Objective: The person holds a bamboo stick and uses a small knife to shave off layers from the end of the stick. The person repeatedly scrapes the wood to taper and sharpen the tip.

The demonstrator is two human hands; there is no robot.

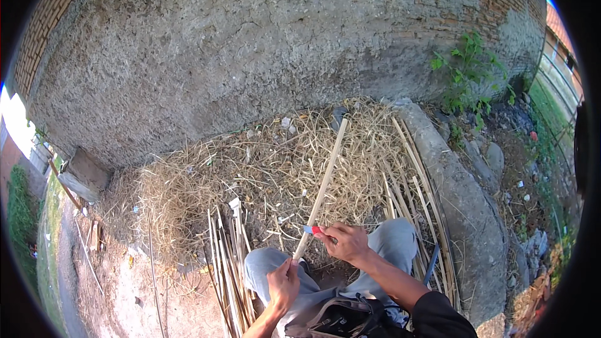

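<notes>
One flat wooden strip slants above tangled straw.

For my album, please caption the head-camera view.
By a rough wall, the left hand grips a long pale strip while the right hand holds a small red tool across it.

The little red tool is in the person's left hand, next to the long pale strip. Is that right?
Not quite: the head view shows the little red tool in the right hand, next to the long pale strip. The left hand holds the strip.
</notes>
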